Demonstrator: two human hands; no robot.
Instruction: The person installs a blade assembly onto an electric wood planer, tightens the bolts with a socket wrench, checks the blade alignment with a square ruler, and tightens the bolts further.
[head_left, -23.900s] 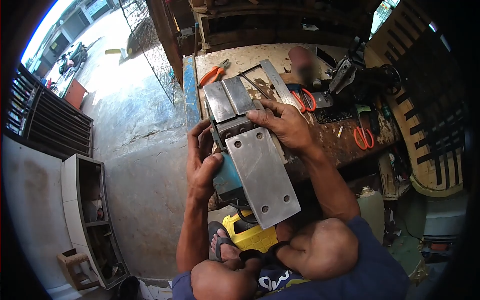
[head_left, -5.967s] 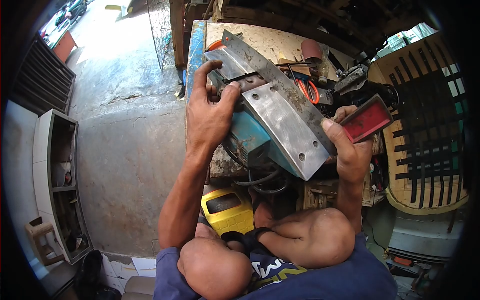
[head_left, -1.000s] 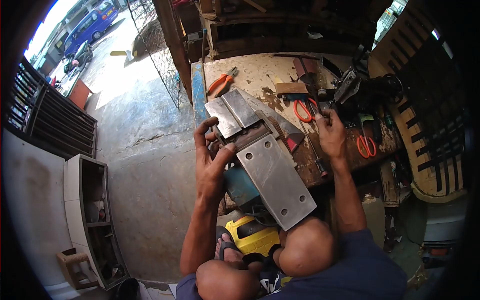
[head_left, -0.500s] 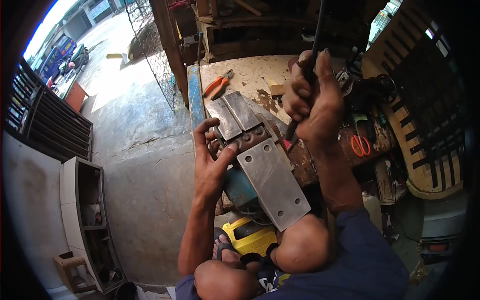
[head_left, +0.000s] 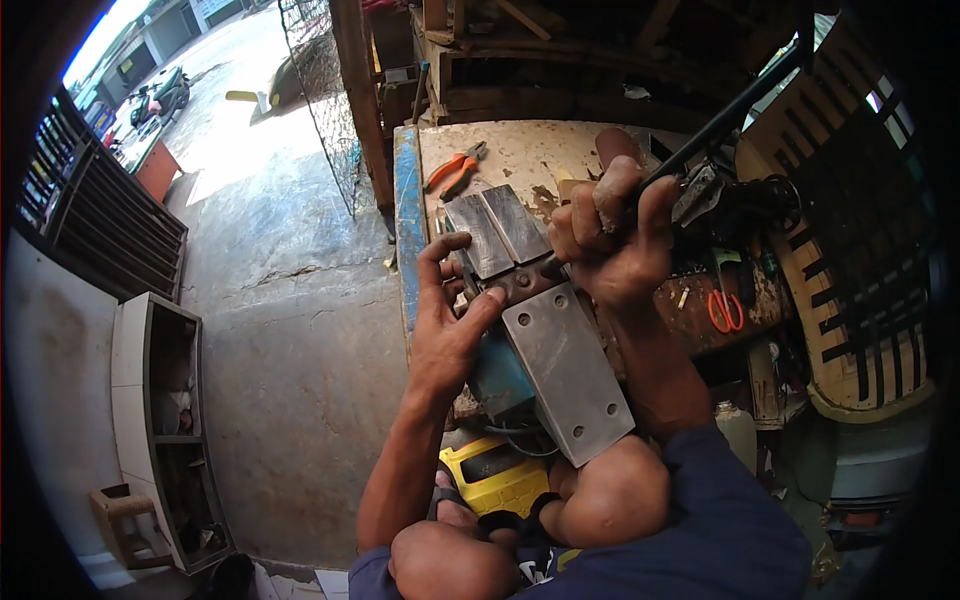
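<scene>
An electric planer lies upside down across the bench edge and my knee, its metal sole plates up and its teal body below. My left hand grips its left side, with the thumb at the cutter drum between the two plates. My right hand is closed round a long dark rod-like tool. One end of the tool reaches down to the right end of the drum; the other slants up to the right. My fingers hide its middle.
Orange-handled pliers lie on the bench behind the planer. Red-handled scissors rest at the right, near a dark machine. A yellow case stands on the floor by my foot. A slatted wooden panel stands at the far right.
My right hand has picked up the long tool from the bench and brought it over to the drum. My left hand stays on the planer. The view has shifted slightly.
</scene>
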